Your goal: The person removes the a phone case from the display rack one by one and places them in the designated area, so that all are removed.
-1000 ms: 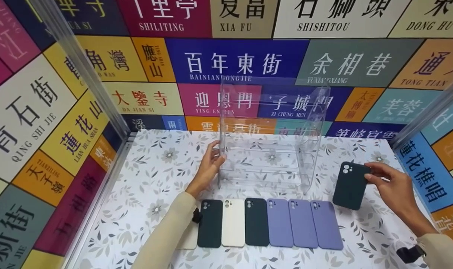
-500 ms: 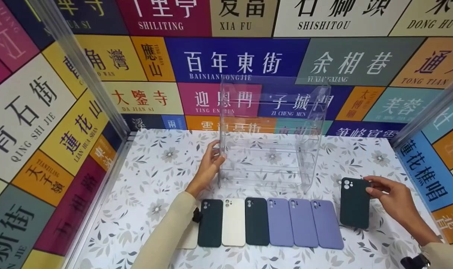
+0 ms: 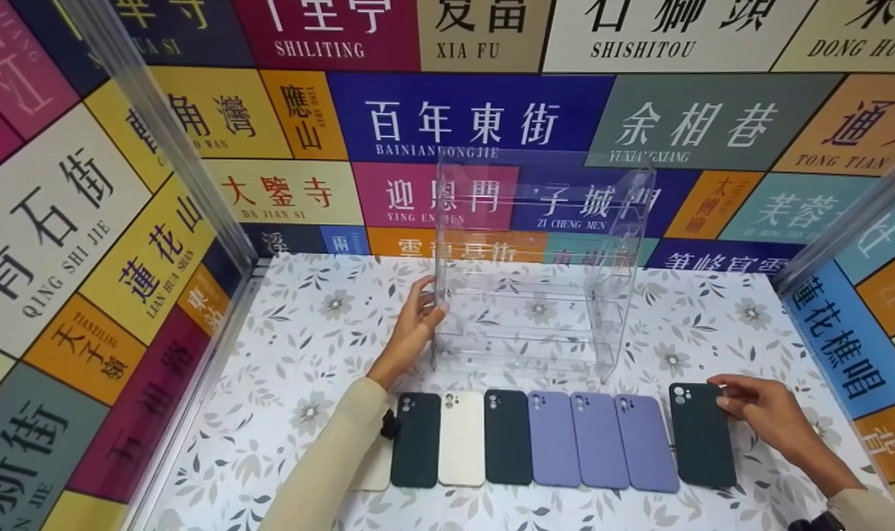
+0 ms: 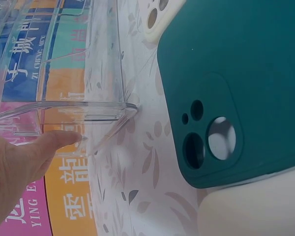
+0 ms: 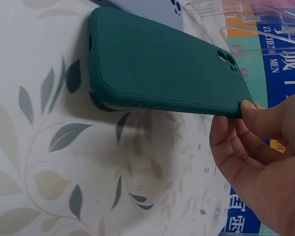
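Note:
My right hand (image 3: 772, 413) pinches a dark green phone case (image 3: 704, 442) by its top right corner. In the right wrist view the case (image 5: 152, 64) tilts over the cloth, thumb on its back and fingers beneath. It is at the right end of a row of phone cases, beside a purple case (image 3: 646, 442). My left hand (image 3: 410, 332) grips the left side of a clear plastic display rack (image 3: 602, 324); in the left wrist view its thumb (image 4: 64, 140) lies along the side panel and the other fingers are mostly hidden.
Further left in the row lie two more purple cases, a dark green case (image 3: 508, 439), a white case (image 3: 461, 439) and another dark green case (image 3: 416, 442). A second white case (image 3: 373, 476) is partly behind the left sleeve. Sign-covered walls (image 3: 477, 110) enclose the floral tablecloth (image 3: 285, 354).
My right hand has brought the dark green case down toward the near side of the table, to the right end of the row. The left hand and the rack stay put.

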Demonstrator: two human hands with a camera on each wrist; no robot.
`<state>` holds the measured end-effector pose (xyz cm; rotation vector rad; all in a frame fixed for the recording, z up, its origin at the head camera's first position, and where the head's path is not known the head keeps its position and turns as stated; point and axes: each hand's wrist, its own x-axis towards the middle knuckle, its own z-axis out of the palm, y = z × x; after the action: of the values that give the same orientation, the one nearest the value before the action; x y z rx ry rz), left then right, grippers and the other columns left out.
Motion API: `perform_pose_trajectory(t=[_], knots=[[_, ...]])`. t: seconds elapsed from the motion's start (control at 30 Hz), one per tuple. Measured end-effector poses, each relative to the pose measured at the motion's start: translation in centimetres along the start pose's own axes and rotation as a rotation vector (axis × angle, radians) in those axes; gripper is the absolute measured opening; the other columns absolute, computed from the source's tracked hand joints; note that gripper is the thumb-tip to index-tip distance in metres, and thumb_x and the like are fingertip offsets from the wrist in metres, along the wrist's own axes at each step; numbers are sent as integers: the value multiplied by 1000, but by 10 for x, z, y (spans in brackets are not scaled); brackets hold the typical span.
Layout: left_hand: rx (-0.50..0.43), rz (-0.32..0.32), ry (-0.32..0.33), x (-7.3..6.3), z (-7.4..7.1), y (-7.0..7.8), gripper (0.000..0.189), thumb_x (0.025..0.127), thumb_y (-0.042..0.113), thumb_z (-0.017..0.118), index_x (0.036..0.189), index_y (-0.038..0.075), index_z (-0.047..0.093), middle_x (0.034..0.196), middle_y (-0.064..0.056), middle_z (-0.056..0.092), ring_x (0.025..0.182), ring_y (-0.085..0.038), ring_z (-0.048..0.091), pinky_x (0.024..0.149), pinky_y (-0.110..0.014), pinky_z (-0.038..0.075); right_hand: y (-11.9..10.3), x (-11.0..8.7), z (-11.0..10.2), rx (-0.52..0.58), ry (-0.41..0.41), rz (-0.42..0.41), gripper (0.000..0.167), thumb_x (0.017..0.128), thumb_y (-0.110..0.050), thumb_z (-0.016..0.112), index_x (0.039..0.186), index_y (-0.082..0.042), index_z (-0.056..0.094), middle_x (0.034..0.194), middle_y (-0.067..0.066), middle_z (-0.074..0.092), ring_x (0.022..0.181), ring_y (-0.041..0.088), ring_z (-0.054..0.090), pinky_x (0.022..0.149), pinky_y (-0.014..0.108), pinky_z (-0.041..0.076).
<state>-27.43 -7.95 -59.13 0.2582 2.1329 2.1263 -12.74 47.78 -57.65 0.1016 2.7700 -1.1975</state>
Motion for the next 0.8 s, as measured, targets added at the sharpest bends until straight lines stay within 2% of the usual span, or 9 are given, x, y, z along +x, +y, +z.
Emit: perform_pose_trajectory(t=[0.27, 0.47, 0.8], knots=[[-24, -8, 0, 1, 0, -1, 63, 111, 14, 60, 169, 15, 35, 160, -33, 49, 144, -48, 55, 117, -72, 41, 12, 0, 12, 34, -27, 32, 37, 102, 7, 70, 138, 16, 65, 106, 18, 74, 83, 5, 71, 74, 24, 62], [-11, 9, 8, 0, 1, 0, 63, 112, 15, 61, 169, 13, 36, 157, -31, 52, 143, -43, 57, 117, -66, 44, 18, 2, 18, 2, -19, 29, 38, 103, 3, 71, 138, 15, 66, 105, 19, 76, 80, 10, 70, 70, 26, 59], [-2, 19, 20, 1, 1, -1, 62, 111, 13, 62, 167, 13, 38, 157, -34, 52, 142, -44, 57, 119, -61, 45, 25, 3, 26, 16, -17, 40, 37, 104, 5, 69, 139, 14, 66, 104, 18, 76, 77, 13, 68, 67, 29, 59]])
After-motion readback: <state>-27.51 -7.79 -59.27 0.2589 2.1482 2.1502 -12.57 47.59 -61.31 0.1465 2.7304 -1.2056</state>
